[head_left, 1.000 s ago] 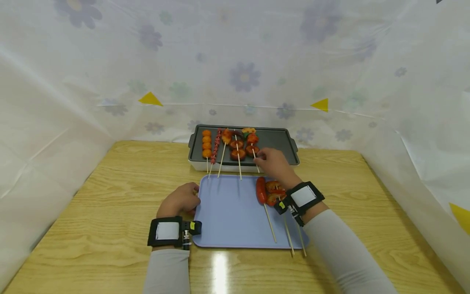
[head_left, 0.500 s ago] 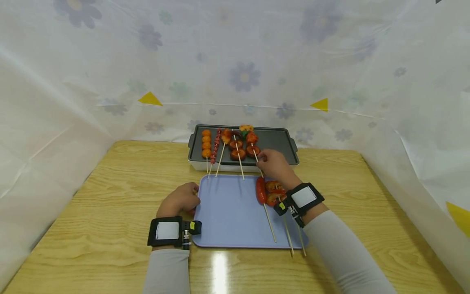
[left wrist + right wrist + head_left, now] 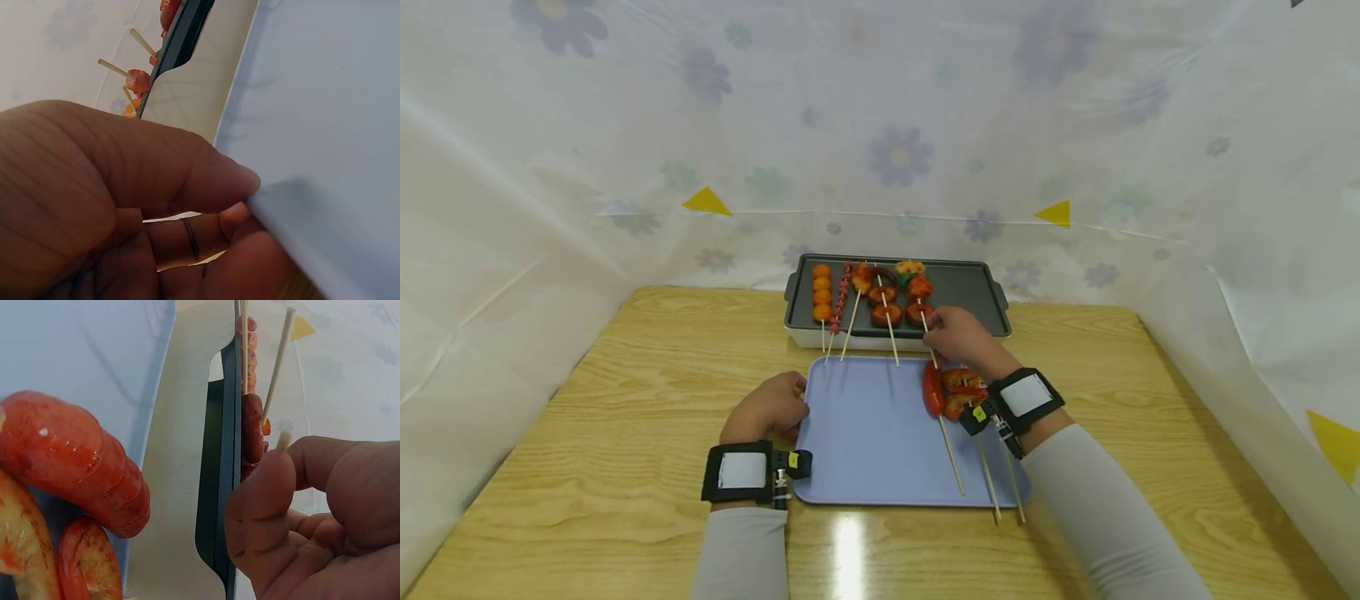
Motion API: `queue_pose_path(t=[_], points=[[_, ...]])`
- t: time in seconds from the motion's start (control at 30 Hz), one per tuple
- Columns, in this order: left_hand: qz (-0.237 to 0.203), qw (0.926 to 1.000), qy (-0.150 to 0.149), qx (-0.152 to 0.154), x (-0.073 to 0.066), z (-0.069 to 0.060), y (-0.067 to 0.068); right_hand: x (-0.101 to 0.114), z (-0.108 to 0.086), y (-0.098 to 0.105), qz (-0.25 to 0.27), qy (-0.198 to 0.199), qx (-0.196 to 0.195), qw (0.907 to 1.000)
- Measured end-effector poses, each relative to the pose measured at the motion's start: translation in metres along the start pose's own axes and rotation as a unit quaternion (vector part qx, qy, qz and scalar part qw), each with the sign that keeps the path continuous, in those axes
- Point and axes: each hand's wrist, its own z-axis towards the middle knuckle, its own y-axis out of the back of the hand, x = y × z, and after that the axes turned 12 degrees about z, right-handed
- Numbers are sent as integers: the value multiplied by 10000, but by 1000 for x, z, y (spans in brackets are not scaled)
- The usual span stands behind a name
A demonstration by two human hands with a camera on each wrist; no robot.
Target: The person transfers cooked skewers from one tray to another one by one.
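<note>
Left hand [image 3: 767,408] grips the left edge of the blue tray [image 3: 865,442] and, beyond the tray, the right hand [image 3: 964,338] pinches a mixed skewer [image 3: 920,288] over the dark grill pan [image 3: 962,292].

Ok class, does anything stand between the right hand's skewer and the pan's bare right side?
No other food visibly stands between the skewer and the bare right side of the pan; only the right hand, pinching the stick, covers part of its front edge.

You have two hands [image 3: 767,408], one tray [image 3: 872,442], one pan [image 3: 962,287] and eight skewers [image 3: 822,293]: five at the pan, three on the tray. You wear two wristbands [image 3: 739,472] and face three yellow triangles [image 3: 707,202].
</note>
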Motion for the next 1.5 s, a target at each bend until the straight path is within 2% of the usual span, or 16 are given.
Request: queue_pose_path(t=[0.17,0.53,1.1,1.27,1.5], points=[[-26,10000,18,30,0,0,0,-2,1,1,431,-282,206,9985],[44,10000,49,-5,-1,-1,1,-1,0,-1,229,-430,265,9985],[89,10000,25,7,0,1,0,-2,-3,-1,289,-347,308,9985],[59,10000,44,21,0,1,1,-8,-4,-3,315,-164,254,9990],[97,9999,-106,-42,0,-1,0,-11,-10,-5,329,87,139,9993]])
